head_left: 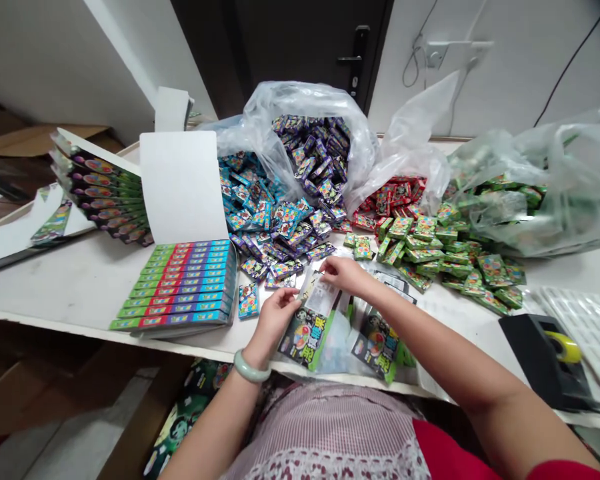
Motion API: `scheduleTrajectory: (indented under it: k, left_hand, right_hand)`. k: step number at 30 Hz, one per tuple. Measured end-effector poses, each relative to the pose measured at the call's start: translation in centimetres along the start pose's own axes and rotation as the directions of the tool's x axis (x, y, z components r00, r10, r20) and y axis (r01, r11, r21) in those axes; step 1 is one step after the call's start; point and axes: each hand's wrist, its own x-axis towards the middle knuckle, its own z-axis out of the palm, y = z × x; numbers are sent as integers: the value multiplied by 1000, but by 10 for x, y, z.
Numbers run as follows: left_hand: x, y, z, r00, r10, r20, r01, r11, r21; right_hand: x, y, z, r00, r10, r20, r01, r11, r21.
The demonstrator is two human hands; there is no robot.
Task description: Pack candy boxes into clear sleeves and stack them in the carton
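In front of me lies a black and green printed packet [305, 333] with colourful lettering, its upper part pale with dark marks. My left hand [275, 317], with a pale green bangle at the wrist, pinches the packet's left edge. At its top edge the thumb and fingers of my right hand [344, 275] are pressed together on the packet. Under my right forearm is a second printed packet [377, 343], partly covered. A single small blue box [249, 300] lies left of my left hand.
Small purple boxes [310, 153], blue boxes [250, 193], red boxes [393, 193] and green boxes [430, 247] spill from clear plastic bags. Rows of coloured boxes [180, 283] stand at left beside fanned printed cards [105, 190]. A black tape dispenser [535, 357] is at right.
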Motion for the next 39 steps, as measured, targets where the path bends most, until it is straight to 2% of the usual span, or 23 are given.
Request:
scheduleTrajectory:
  k: [4, 8, 10, 12, 13, 14, 15, 17, 19, 20, 22, 24, 27, 30, 32, 34, 35, 37, 39]
  left_hand:
    - [-3, 11, 6, 999, 45, 26, -47, 997, 54]
    - [-8, 41, 3, 989, 135, 55, -143, 976, 166]
    - [-8, 59, -2, 973, 210, 101, -230, 931, 284]
    - [-8, 74, -7, 947, 294, 128, -320, 874, 366]
    - [-7, 79, -9, 937, 327, 121, -349, 862, 368]
    - [-6, 83, -10, 933, 346, 103, -360, 868, 343]
    - [-5, 86, -11, 932, 353, 85, -361, 880, 307]
    - [-4, 91, -12, 933, 350, 87, -360, 899, 250]
    - [-3, 96, -12, 921, 363, 143, -388, 888, 246]
    - [-3, 99, -13, 906, 384, 176, -419, 869, 264]
    - [-5, 106, -13, 869, 445, 216, -494, 799, 342]
    - [-7, 111, -13, 843, 489, 223, -534, 713, 455]
    - [-13, 113, -10, 852, 474, 224, -507, 638, 579]
    - [-14, 109, -2, 876, 426, 228, -473, 661, 583]
    - [-12, 106, 2, 904, 381, 192, -425, 759, 494]
    - [-6, 102, 2, 936, 323, 142, -353, 864, 360]
    - [-3, 100, 0, 948, 296, 118, -318, 900, 298]
    - [3, 97, -5, 963, 262, 67, -270, 939, 214]
    - [7, 94, -10, 970, 245, 6, -242, 957, 157]
  right_hand:
    - [3, 2, -14, 993, 7, 116, -24, 989, 144]
    - [-1, -1, -35, 993, 18, 117, -56, 943, 328]
    - [-7, -7, -49, 989, -27, 142, -57, 830, 555]
    - [-15, -16, -62, 977, -110, 181, -65, 656, 752]
    - [-18, -21, -68, 970, -153, 189, -61, 598, 799]
    - [-21, -25, -72, 964, -187, 188, -43, 590, 806]
    - [-23, -29, -75, 957, -219, 192, -15, 621, 784]
    - [-26, -34, -78, 943, -256, 213, 48, 738, 673]
    - [-28, -35, -77, 940, -236, 245, 67, 835, 546]
    - [-28, -34, -76, 944, -215, 251, 59, 855, 514]
    - [-29, -32, -74, 959, -174, 224, 26, 841, 540]
    - [-31, -27, -72, 965, -158, 209, -10, 776, 630]
    - [-33, -21, -69, 964, -152, 220, -55, 692, 720]
    - [-33, -19, -66, 958, -197, 206, -12, 696, 718]
    - [-34, -22, -67, 954, -236, 184, 58, 748, 661]
    - [-36, -27, -70, 957, -256, 141, 145, 835, 531]
    - [-39, -29, -71, 963, -261, 75, 202, 873, 445]
    - [-47, -33, -72, 943, -279, -180, 322, 904, 282]
    - [-56, -34, -67, 853, -256, -454, 389, 893, 227]
